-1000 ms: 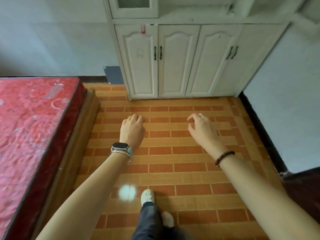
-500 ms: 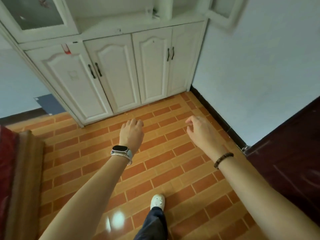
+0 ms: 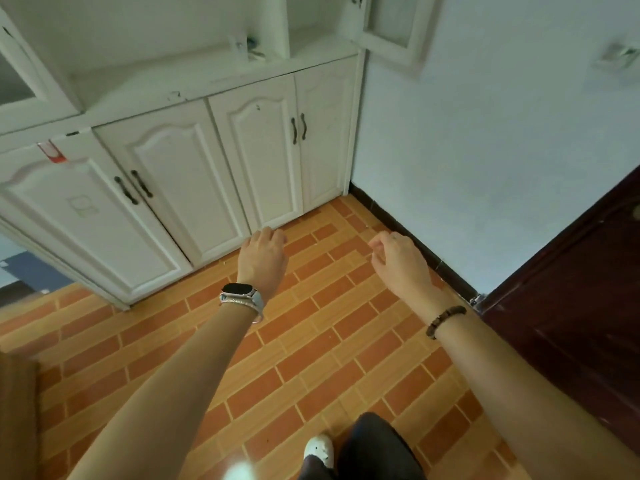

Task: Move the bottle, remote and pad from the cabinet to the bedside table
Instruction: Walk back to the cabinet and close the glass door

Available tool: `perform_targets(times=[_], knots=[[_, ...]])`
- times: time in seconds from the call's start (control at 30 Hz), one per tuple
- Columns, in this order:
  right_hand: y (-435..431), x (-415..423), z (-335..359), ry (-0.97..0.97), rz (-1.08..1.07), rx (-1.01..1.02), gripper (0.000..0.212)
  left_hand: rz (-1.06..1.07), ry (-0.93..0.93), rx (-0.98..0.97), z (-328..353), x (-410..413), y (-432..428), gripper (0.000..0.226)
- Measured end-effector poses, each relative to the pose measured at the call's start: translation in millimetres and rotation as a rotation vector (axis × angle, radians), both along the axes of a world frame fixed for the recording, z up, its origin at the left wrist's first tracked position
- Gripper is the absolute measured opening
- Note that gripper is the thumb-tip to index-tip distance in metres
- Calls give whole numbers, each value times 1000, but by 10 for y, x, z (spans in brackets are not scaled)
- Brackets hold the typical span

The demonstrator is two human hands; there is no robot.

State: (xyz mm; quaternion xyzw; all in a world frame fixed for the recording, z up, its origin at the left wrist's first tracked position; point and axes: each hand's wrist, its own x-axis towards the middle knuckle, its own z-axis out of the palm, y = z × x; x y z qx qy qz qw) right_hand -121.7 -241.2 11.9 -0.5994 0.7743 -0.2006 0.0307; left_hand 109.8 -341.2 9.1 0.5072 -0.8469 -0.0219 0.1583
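A white cabinet (image 3: 180,161) with arched lower doors stands ahead, with an open shelf (image 3: 207,74) above them. Small blurred items (image 3: 247,46) sit at the back of that shelf; I cannot tell what they are. The bottle, remote and pad cannot be made out. My left hand (image 3: 261,259), with a watch on the wrist, hangs in the air before the lower doors, fingers loosely curled and empty. My right hand (image 3: 398,261), with a bead bracelet on the wrist, is held out beside it, also empty with relaxed fingers.
The floor (image 3: 311,341) is orange brick-pattern tile. A pale wall (image 3: 485,150) runs along the right, with a dark wooden door (image 3: 571,306) at the right edge. An upper cabinet door (image 3: 391,26) with a glass pane hangs open. A bed edge (image 3: 17,410) shows at lower left.
The view has swung right and closer to the cabinet; the red bed has slid out of sight on the left. Both hands stay out in front, empty.
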Motion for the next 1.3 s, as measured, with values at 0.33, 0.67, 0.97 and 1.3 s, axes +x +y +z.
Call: perform_targets(times=[0.33, 0.67, 0.97, 1.3], knots=[[-798, -931, -38, -45, -56, -24, 22, -57, -41, -2, -76, -1013, -805, 24], [-1913, -2059, 168, -27, 40, -64, 21, 50, 38, -26, 84, -2197, -1674, 24], [-2791, -2710, 295, -30, 85, -94, 21, 112, 46, -45, 155, -2578, -2313, 25], [-3981, -3134, 273, 3, 68, -57, 20, 101, 54, -72, 70, -2961, -3593, 23]])
